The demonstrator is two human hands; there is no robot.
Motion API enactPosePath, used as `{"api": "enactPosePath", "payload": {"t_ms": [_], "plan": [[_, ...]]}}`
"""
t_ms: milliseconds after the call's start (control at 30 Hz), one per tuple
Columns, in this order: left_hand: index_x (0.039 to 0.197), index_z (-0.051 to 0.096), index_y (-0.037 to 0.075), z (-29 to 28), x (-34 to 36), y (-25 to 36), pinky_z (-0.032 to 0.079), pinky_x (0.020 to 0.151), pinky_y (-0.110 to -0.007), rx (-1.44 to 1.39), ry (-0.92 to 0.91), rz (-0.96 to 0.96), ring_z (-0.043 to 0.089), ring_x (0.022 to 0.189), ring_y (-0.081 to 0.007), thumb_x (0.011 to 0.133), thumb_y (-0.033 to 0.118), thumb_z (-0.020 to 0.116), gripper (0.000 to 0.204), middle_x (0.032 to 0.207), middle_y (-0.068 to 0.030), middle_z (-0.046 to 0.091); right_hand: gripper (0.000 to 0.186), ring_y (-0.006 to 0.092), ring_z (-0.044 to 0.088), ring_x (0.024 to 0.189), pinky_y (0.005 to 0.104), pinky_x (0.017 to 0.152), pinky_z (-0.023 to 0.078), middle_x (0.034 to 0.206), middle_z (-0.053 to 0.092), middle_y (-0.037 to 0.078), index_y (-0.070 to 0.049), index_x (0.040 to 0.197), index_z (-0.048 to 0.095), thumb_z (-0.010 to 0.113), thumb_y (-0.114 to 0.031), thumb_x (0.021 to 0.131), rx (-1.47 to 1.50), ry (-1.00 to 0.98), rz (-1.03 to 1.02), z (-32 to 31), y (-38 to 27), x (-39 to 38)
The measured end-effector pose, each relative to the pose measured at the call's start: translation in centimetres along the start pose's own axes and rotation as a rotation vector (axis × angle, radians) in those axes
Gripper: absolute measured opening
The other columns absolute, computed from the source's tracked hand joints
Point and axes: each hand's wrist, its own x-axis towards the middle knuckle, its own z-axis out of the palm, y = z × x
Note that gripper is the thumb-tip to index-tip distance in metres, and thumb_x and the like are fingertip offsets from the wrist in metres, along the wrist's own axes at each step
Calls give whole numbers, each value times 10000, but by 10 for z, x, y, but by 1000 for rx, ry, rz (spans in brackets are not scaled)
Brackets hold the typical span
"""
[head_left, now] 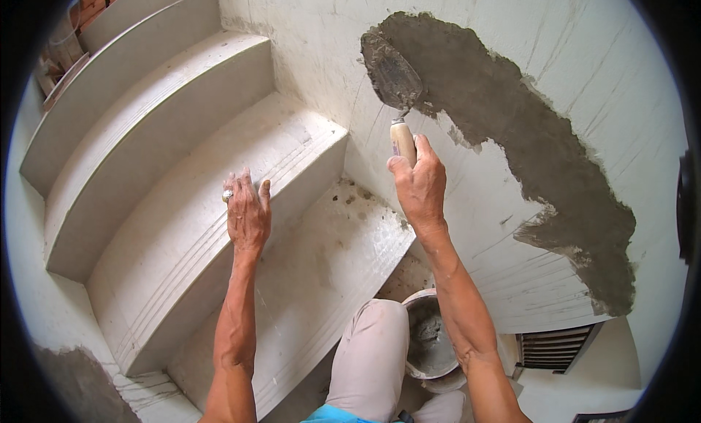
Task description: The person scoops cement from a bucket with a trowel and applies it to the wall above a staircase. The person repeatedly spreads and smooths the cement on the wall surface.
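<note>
My right hand is closed around the wooden handle of a trowel. The trowel's blade, smeared with grey mortar, lies against the wall at the upper left end of a wet mortar patch. That dark grey patch runs down the pale wall in a long, uneven band toward the lower right. My left hand, with a ring on one finger, rests on a stair tread. Its fingers are stretched out and hold nothing.
A bucket of grey mortar stands beside my knee, partly behind my right forearm. Curved concrete steps rise to the upper left. A dark slatted vent sits low on the right. Red bricks show at the top left corner.
</note>
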Motion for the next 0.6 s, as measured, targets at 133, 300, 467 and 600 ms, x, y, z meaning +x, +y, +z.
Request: {"api": "enactPosePath", "payload": {"t_ms": [133, 300, 467, 600], "plan": [[1434, 471, -10, 3, 1, -3, 386, 1110, -514, 4, -31, -9, 446, 1346, -487, 1046, 476, 447, 622, 1407, -347, 485, 300, 313, 652, 689, 438, 687, 538, 753, 625, 178, 56, 1056, 564, 598, -102, 803, 175, 62, 23, 5, -8, 2], [1366, 507, -88, 4, 0, 1, 332, 1167, -496, -28, 32, 14, 469, 1325, -448, 1048, 409, 480, 591, 1258, -318, 592, 484, 380, 686, 798, 452, 770, 554, 938, 675, 259, 106, 1237, 544, 614, -103, 805, 263, 92, -39, 10, -16, 19], [1360, 508, -95, 3, 0, 0, 335, 1161, -498, -43, 33, 28, 474, 1317, -447, 1046, 407, 484, 592, 1244, -315, 598, 599, 401, 691, 946, 472, 891, 551, 1143, 655, 306, 98, 1392, 488, 594, -66, 826, 182, 200, -122, 21, -15, 30], [1360, 508, -92, 4, -1, 1, 337, 1157, -500, -31, 42, 27, 476, 1313, -451, 1047, 400, 486, 584, 1243, -314, 597, 589, 404, 694, 935, 459, 879, 547, 1137, 669, 292, 91, 1400, 491, 591, -63, 841, -5, 257, -205, 26, -17, 34]]}}
